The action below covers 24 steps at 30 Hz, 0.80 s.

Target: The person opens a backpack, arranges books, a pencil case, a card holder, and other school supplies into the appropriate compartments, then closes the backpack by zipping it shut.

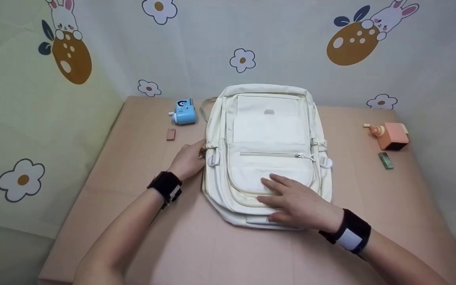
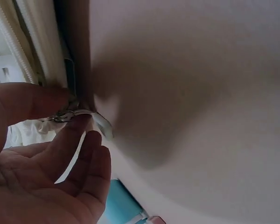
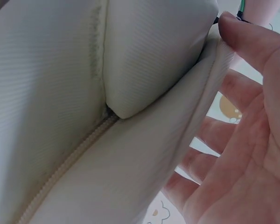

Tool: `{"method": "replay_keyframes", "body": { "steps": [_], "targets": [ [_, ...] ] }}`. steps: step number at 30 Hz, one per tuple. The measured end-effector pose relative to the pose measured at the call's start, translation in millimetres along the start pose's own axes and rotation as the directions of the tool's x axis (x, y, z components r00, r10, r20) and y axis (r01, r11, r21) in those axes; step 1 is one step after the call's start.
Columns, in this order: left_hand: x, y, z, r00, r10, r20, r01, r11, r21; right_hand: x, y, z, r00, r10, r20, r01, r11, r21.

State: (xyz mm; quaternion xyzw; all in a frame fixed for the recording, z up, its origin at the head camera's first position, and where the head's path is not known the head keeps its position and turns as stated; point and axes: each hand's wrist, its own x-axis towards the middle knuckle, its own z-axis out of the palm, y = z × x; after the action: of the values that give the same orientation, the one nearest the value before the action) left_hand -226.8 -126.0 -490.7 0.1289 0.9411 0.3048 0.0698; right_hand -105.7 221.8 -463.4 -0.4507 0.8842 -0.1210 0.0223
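Observation:
A cream-white backpack (image 1: 269, 128) lies front up on the table, its top toward the back wall. At its left side my left hand (image 1: 188, 160) pinches a small metal zipper pull (image 2: 65, 115) between thumb and fingers; a pale tab (image 2: 104, 125) sticks out past them. My right hand (image 1: 297, 202) rests on the lower front of the bag, fingers spread and fairly straight. In the right wrist view, the thumb (image 3: 245, 35) lies along the edge of a fabric panel, with the other fingers beyond that edge. A front pocket zipper (image 1: 269, 154) runs across the middle.
On the left are a blue crank-handled pencil sharpener (image 1: 185, 111) and a small pink block (image 1: 171, 134). An orange crank-handled sharpener (image 1: 393, 135) and a small green block (image 1: 386, 160) sit on the right. A patterned cloth wall (image 1: 204, 47) stands behind the table.

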Motion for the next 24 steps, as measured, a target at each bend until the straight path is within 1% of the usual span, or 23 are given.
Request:
{"method": "replay_keyframes", "body": {
  "steps": [6,10,13,16,21,24],
  "targets": [
    [-1.6,-4.1,1.1,1.000,-0.008,-0.027,0.010,0.996,0.084,0.7,-0.7,0.0,1.000,-0.005,-0.005,0.005,1.000,-0.010],
    [-4.7,-5.6,-0.7,0.997,0.006,-0.071,0.002,0.993,0.115,0.8,-1.5,1.0,1.000,0.003,-0.005,-0.003,1.000,-0.017],
    [-6.4,-6.8,-1.9,0.994,0.028,-0.104,-0.015,0.992,0.124,0.7,-2.9,2.4,1.000,0.015,-0.006,-0.015,1.000,-0.024],
    [-7.6,-7.0,-3.3,0.991,0.041,-0.127,-0.024,0.991,0.129,1.0,-4.2,4.8,1.000,0.017,-0.023,-0.017,0.999,-0.028],
    [-12.1,-5.5,-4.6,0.991,0.029,-0.131,-0.014,0.993,0.117,1.9,-5.0,7.6,0.999,0.000,-0.054,-0.001,1.000,-0.017],
    [-15.9,-4.1,-4.5,0.991,0.025,-0.135,-0.011,0.994,0.109,2.2,-5.3,6.7,0.999,0.012,-0.040,-0.011,1.000,0.016]
  ]
}}
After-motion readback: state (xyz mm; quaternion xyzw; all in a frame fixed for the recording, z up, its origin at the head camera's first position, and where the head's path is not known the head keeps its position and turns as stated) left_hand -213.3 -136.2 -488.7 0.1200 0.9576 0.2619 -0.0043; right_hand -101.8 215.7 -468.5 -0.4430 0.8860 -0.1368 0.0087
